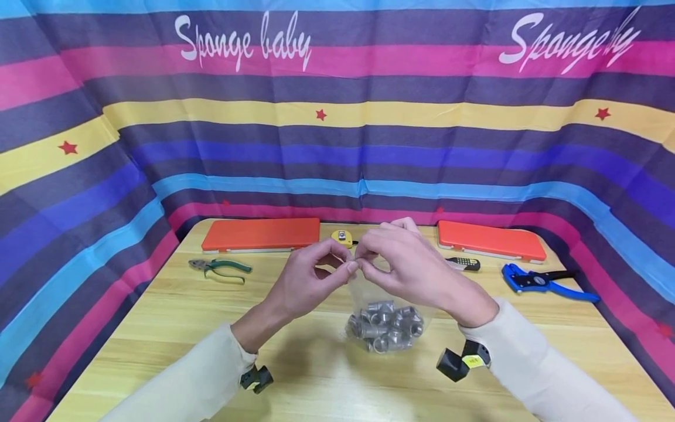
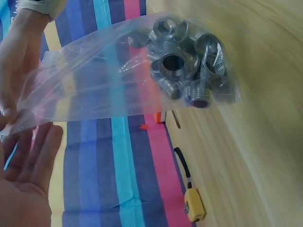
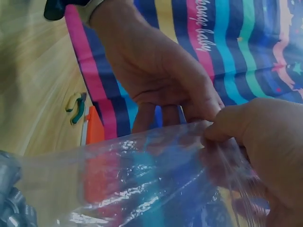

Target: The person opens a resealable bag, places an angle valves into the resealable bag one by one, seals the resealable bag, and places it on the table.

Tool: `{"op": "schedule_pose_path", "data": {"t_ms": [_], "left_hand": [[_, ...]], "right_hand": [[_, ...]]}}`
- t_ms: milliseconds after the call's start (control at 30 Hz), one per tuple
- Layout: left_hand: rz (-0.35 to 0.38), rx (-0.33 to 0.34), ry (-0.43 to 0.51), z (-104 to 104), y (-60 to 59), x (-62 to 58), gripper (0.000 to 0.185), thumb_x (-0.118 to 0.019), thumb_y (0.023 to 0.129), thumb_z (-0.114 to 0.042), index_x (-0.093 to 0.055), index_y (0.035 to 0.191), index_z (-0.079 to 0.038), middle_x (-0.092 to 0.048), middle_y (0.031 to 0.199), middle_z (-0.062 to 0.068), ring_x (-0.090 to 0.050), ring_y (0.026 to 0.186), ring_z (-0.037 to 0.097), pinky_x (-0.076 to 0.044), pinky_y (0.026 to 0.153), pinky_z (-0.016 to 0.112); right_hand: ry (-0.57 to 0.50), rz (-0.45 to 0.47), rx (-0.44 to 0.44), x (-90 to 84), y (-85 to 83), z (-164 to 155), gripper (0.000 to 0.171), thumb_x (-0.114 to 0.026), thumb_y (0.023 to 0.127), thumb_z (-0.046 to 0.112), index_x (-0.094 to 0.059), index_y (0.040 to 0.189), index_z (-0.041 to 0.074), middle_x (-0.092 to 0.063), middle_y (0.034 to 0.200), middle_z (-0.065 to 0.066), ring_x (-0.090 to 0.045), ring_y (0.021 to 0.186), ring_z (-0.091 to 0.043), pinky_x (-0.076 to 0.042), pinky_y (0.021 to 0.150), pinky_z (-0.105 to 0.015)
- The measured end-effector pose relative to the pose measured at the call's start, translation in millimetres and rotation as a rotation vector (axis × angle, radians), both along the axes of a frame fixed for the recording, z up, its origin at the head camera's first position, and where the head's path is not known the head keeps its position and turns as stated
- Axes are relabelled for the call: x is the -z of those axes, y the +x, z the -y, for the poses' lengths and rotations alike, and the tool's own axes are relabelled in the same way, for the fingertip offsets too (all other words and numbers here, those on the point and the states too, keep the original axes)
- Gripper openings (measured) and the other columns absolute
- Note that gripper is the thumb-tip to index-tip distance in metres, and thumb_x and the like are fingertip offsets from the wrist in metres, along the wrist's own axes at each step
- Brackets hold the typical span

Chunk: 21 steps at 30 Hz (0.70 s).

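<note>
I see both hands raised a little above the wooden table (image 1: 158, 328), meeting at the top edge of a clear plastic bag (image 1: 379, 299). The left hand (image 1: 308, 281) pinches the bag's mouth between thumb and forefinger, and the right hand (image 1: 411, 269) pinches the same edge just beside it, so the two sets of fingertips almost touch. I think they hold it so high and so close together because the weight sits at the bottom: the metal threaded fittings (image 1: 385, 328) hang as one cluster in the low end of the bag, which looks to rest on or just above the table in the middle, near to the person. In the left wrist view the other fingers (image 2: 33, 151) of the left hand are spread and relaxed behind the film, only the pinch is working, and the fittings (image 2: 189, 71) are pressed together in the bag's corner. In the right wrist view the thumb and fingers (image 3: 222, 125) close on the thin film at its rim; whether the mouth is sealed or open I cannot tell. The other tools lie at the far side, well apart from the hands: green pliers (image 1: 221, 268) at far left, two orange cases (image 1: 261, 233) at the back, a yellow tape measure (image 1: 341, 237) between them, and a blue stripping tool (image 1: 543, 281) at far right.
</note>
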<state>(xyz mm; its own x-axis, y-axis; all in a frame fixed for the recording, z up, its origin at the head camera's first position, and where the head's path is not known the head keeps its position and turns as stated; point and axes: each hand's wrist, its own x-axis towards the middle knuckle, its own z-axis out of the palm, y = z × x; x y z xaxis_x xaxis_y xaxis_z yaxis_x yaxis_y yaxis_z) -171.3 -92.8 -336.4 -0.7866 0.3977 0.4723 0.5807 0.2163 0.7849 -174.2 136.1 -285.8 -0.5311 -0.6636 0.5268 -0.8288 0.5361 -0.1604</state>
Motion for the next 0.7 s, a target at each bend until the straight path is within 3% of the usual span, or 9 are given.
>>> {"op": "schedule_pose_path", "data": {"t_ms": [133, 333, 700], "left_hand": [[-0.078, 0.029, -0.074, 0.3, 0.4, -1.6, 0.005, -0.072, 0.107, -0.015, -0.073, 0.106, -0.011, -0.076, 0.092, 0.000, -0.072, 0.080, 0.010, -0.067, 0.070, 0.029], [-0.188, 0.065, -0.076, -0.5, 0.8, -0.8, 0.006, -0.070, 0.107, -0.011, -0.074, 0.102, -0.010, -0.077, 0.093, 0.001, -0.073, 0.084, 0.010, -0.067, 0.070, 0.027], [-0.256, 0.001, -0.048, -2.7, 0.7, 3.2, 0.005, -0.071, 0.105, -0.007, -0.072, 0.100, -0.009, -0.074, 0.089, 0.003, -0.071, 0.081, 0.011, -0.067, 0.069, 0.027]], "right_hand": [[0.018, -0.040, -0.015, -0.4, 1.5, -3.3, 0.013, -0.083, 0.098, 0.015, -0.072, 0.096, 0.023, -0.070, 0.087, 0.013, -0.058, 0.079, -0.006, -0.038, 0.089, -0.039], [0.038, 0.047, -0.010, -4.8, 5.1, -12.5, 0.013, -0.085, 0.096, 0.017, -0.074, 0.099, 0.025, -0.071, 0.088, 0.017, -0.058, 0.078, 0.000, -0.039, 0.091, -0.039], [0.066, -0.030, 0.043, -1.1, 7.0, -23.9, 0.014, -0.084, 0.098, 0.022, -0.070, 0.096, 0.024, -0.067, 0.085, 0.017, -0.056, 0.074, 0.001, -0.042, 0.093, -0.042]]}}
